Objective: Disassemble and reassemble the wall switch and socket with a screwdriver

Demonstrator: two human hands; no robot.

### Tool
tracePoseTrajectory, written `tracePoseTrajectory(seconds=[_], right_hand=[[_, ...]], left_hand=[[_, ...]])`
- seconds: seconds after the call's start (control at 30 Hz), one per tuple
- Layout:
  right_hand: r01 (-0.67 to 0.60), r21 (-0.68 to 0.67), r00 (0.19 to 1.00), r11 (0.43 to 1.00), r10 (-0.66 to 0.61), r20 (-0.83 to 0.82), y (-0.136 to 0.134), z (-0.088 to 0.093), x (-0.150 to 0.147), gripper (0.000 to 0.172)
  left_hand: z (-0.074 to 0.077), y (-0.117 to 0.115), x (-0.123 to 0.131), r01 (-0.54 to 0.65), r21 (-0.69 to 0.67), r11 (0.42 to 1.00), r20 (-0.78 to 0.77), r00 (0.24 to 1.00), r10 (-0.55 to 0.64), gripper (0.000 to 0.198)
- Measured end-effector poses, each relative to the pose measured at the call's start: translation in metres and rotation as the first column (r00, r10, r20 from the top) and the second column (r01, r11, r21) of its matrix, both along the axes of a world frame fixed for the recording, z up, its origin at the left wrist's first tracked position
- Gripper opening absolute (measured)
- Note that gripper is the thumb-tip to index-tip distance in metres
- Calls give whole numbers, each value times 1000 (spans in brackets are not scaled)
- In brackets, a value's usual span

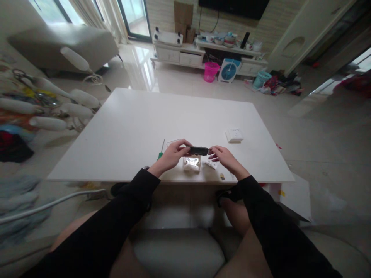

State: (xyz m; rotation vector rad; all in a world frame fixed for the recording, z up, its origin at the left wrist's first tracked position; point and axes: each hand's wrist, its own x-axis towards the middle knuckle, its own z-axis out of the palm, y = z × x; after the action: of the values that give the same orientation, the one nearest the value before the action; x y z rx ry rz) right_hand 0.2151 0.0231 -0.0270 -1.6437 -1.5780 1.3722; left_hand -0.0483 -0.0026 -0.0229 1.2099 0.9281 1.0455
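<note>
Between my two hands is a small black rectangular part (198, 151), held level above the table near its front edge. My left hand (174, 153) pinches its left end. At the other end, the fingers of my right hand (222, 155) are closed on it. Just beneath lies a small open box-like housing (191, 164) with something shiny inside. A screwdriver with a green handle (160, 155) lies left of my left hand, beside a thin pale frame (173, 142) partly covered by that hand. Small white pieces (211, 165) sit below my right hand.
A white wall socket on its box (234, 135) stands on the white table (145, 116) to the right. A small yellowish bit (222, 176) lies near the front edge. A lamp with several white shades (78, 98) reaches close to the table's left side.
</note>
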Motion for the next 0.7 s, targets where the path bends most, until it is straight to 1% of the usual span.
tracePoseTrajectory(seconds=[0.03, 0.07, 0.1, 0.17, 0.23, 0.3, 0.37, 0.4, 0.5, 0.6, 0.7], right_hand=[[0, -84, 983, 996, -15, -181, -4, 6, -7, 38], [-18, -141, 951, 990, -26, -308, -9, 12, -13, 41], [-28, -154, 919, 988, -35, -392, -13, 16, -18, 43], [9, -141, 867, 990, -78, -492, -21, 22, -26, 48], [98, -101, 827, 990, -137, -545, -28, 25, -31, 53], [184, -43, 803, 982, -175, -570, -33, 26, -35, 55], [230, 7, 796, 973, -184, -576, -37, 27, -38, 52], [238, 26, 800, 971, -181, -572, -38, 27, -40, 50], [237, 84, 829, 968, -156, -537, -42, 29, -43, 43], [232, 126, 854, 965, -140, -501, -43, 32, -45, 39], [219, 143, 869, 965, -127, -479, -44, 33, -49, 40]], left_hand=[[4, -1, 0, 46, 42, 998, -4, 999, -46, 22], [9, -3, 1, 83, 79, 993, -9, 997, -82, 23], [14, -5, 1, 105, 111, 988, -14, 994, -104, 23], [23, -8, 2, 123, 136, 983, -17, 992, -122, 24], [29, -11, 3, 105, 101, 989, 9, 994, -107, 31], [32, -14, 4, 47, 21, 999, 54, 997, -48, 43], [32, -15, 6, -6, -79, 997, 82, 997, 12, 51], [32, -16, 8, -11, -122, 992, 87, 996, 22, 50], [29, -17, 15, 32, -208, 978, 98, 995, -12, 46], [26, -18, 21, 19, -231, 973, 120, 993, 9, 47], [23, -17, 23, -24, -172, 985, 112, 993, 44, 47]])
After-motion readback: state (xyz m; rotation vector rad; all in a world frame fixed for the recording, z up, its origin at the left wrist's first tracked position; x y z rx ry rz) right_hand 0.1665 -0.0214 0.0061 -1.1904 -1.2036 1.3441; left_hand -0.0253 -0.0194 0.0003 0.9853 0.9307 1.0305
